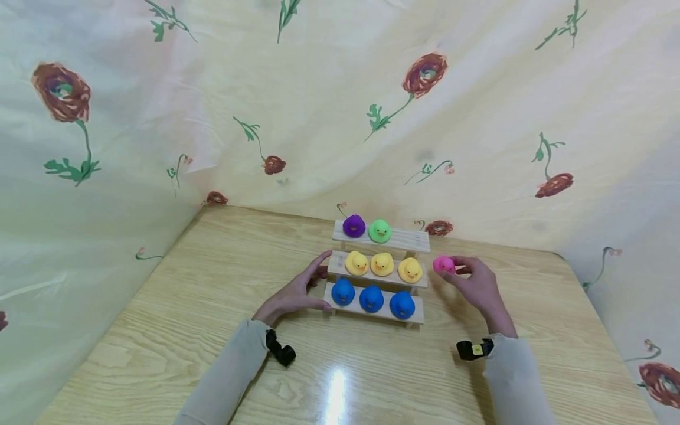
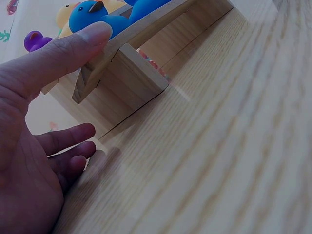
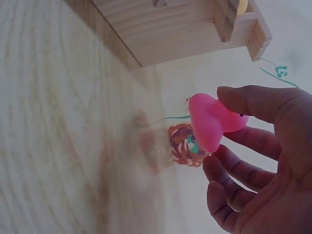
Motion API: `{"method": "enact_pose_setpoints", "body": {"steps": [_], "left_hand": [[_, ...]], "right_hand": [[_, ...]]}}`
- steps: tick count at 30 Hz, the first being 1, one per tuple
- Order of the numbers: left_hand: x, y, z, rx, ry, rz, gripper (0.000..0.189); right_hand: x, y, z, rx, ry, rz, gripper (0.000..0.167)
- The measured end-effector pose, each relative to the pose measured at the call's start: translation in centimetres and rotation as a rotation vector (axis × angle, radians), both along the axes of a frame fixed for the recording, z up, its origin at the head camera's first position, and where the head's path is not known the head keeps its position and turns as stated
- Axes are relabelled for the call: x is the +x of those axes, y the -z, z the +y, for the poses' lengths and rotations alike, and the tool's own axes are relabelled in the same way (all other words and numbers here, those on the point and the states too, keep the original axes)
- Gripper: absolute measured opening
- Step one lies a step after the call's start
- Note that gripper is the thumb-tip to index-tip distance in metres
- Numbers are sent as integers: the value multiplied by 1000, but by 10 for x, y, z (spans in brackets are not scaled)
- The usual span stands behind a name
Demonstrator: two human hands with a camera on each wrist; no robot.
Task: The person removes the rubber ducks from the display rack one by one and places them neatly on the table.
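A three-tier wooden rack (image 1: 395, 316) bears rubber ducks. Three blue ducks (image 1: 371, 299) fill the front tier, three yellow ducks (image 1: 382, 264) the middle one. On the left part of the top tier sit a purple duck (image 1: 353, 226) and a light green duck (image 1: 379, 231). My left hand (image 1: 297, 293) is spread at the rack's left end; its thumb (image 2: 73, 51) lies against the front shelf beside a blue duck, the other fingers loosely bent near the side panel. To the rack's right, my right hand (image 1: 475, 283) pinches a pink rubber duck (image 3: 212, 122) between thumb and fingers, above the table.
The rack stands on a light wood-grain table (image 1: 265, 372) near its back edge. Behind and beside the table hangs a cream flowered cloth (image 1: 329, 106). A bare stretch of top shelf (image 1: 411, 240) lies right of the green duck. Each wrist wears a black strapped camera (image 1: 281, 351).
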State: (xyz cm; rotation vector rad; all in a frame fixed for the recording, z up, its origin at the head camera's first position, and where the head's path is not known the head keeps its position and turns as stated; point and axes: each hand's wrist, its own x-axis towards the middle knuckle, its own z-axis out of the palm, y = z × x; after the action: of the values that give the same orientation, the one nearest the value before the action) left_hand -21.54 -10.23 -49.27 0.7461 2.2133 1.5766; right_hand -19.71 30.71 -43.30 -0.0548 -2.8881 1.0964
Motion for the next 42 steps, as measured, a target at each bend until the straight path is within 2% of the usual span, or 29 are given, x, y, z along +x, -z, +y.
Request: {"method": "enact_pose_setpoints", "body": {"steps": [11, 22, 33, 42], "left_hand": [[-1, 1, 0, 5, 0, 5, 116], [-2, 2, 0, 6, 6, -6, 116], [-2, 2, -1, -1, 5, 4, 118], [-2, 1, -1, -14, -6, -7, 120]], "right_hand": [[-1, 13, 0, -16, 8, -95, 55], [-2, 23, -2, -16, 18, -133, 59], [-4, 33, -1, -5, 17, -138, 60], [-4, 34, -1, -14, 8, -137, 59]]}}
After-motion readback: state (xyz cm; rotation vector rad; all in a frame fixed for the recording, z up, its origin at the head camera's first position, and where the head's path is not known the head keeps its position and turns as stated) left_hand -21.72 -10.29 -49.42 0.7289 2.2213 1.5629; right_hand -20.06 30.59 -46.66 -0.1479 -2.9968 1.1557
